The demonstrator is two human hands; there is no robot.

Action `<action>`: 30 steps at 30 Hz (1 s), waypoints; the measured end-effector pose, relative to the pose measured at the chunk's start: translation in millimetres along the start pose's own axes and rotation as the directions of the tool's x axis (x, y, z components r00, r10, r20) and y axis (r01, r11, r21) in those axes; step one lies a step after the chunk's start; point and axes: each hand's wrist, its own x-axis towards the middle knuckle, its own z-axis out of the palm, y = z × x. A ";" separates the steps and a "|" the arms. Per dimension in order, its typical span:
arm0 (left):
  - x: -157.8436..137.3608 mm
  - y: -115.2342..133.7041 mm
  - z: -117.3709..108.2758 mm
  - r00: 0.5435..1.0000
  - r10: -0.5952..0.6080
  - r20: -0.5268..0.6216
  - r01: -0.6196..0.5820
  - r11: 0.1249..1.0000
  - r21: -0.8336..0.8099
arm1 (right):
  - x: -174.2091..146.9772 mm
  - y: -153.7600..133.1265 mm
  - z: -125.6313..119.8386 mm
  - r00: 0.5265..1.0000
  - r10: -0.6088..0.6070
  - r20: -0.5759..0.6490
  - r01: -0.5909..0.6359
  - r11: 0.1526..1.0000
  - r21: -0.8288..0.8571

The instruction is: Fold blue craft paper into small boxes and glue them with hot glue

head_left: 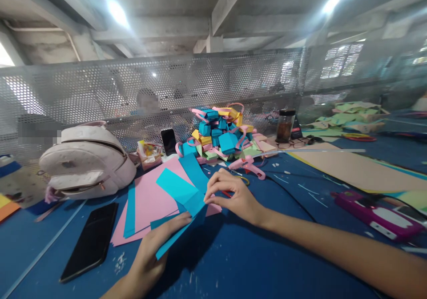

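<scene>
A folded piece of blue paper (187,197) is held up between my two hands, over the near edge of the paper stack. My left hand (160,241) grips its lower left part, the thumb and fingers on either side of a flap. At its right corner, my right hand (231,194) pinches the paper between thumb and forefinger. Sheets of pink paper (150,197) lie beneath, with blue strips among them. Just beyond my right hand rests a pink glue gun (247,165), and a scissors handle shows partly behind the fingers.
A heap of small blue and yellow paper baskets (220,132) stands at the back. A pale backpack (88,161) and a black phone (90,241) are on the left. On the right lie a purple device (376,214), large paper sheets (360,165) and a jar (285,125).
</scene>
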 end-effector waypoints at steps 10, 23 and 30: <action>1.1 -0.6 -0.1 1.000 0.024 -0.007 -0.024 1.000 -0.009 | -3.0 -1.2 1.1 0.993 -0.076 0.089 0.087 0.988 -0.125; -4.2 -5.7 0.1 1.000 -0.027 0.013 0.027 1.000 0.015 | 2.4 3.5 -3.4 0.999 0.017 0.036 -0.014 0.998 -0.065; -0.4 -0.9 -1.2 1.000 0.006 -0.020 -0.006 1.000 0.023 | -0.6 6.1 -3.8 0.998 -0.046 0.040 0.051 0.991 -0.123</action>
